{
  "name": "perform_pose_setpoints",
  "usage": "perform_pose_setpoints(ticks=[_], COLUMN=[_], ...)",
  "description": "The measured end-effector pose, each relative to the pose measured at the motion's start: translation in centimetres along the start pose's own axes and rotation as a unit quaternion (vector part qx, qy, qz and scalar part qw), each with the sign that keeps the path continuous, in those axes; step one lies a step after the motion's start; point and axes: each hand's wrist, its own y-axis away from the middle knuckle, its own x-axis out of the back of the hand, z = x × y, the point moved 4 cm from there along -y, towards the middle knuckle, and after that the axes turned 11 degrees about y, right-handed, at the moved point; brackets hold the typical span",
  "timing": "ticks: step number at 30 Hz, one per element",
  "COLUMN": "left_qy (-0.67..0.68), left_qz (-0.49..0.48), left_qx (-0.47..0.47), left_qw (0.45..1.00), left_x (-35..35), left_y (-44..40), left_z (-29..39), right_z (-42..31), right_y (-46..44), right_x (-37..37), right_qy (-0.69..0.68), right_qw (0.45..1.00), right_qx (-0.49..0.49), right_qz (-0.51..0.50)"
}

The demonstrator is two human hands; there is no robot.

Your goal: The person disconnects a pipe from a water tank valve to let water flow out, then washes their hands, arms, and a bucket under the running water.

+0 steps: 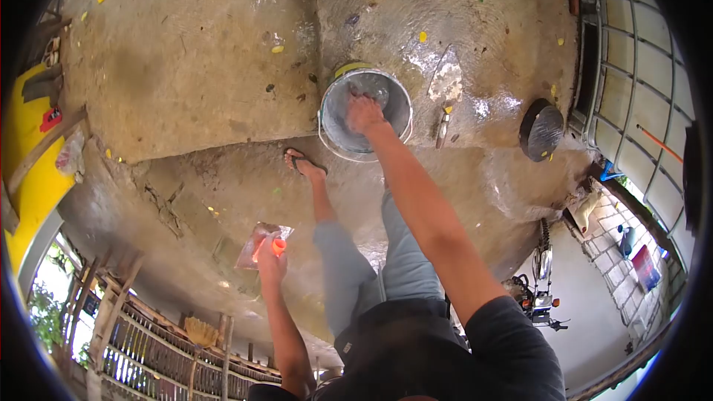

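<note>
A grey-white bucket (405, 108) with a wire handle stands on the wet concrete floor in front of me. My right hand (364, 114) reaches down inside it, and its fingertips are hard to make out against the contents. Lower left, my left hand (270, 258) is closed around the orange handle (278, 246) of a flat, rectangular metal trowel (248, 249), held away from the bucket. To the right of the bucket, a pointed trowel (446, 80) smeared with pale residue lies on the floor.
A round dark pan (542, 131) with water sits at the right, near a metal grid (628, 67). A motorcycle (536, 289) stands lower right. A low concrete step edge (223, 145) crosses the floor near my sandalled foot (304, 163). Bamboo fencing (152, 345) is lower left.
</note>
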Motion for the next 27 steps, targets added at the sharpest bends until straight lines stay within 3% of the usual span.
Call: perform_pose_setpoints(ticks=[2,11,17,20,27], left_qy=[-0.003,-0.007,0.021,0.007,-0.001], left_qz=[-0.005,-0.014,-0.006,-0.021,-0.032], left_qx=[-0.001,0.019,0.041,0.042,0.06], left_qw=[1.0,1.0,0.999,0.999,0.998], left_x=[0.4,0.4,0.3,0.2,-0.2], left_y=[0.1,1.7,1.3,1.6,1.5], left_z=[-0.3,-4.3,-5.0,-6.2,-6.0], right_z=[-0.4,-1.2,-1.6,-1.7,-1.9], right_y=[-1.0,-0.7,-1.5,-1.9,-1.3], right_x=[-0.1,0.2,0.6,0.6,1.2], right_qy=[0.0,-0.017,-0.059,-0.026,-0.019], right_qw=[0.998,0.999,0.996,0.999,0.999], right_qx=[-0.018,-0.024,-0.065,-0.027,-0.035], right_qz=[-0.055,0.017,-0.007,0.006,-0.023])
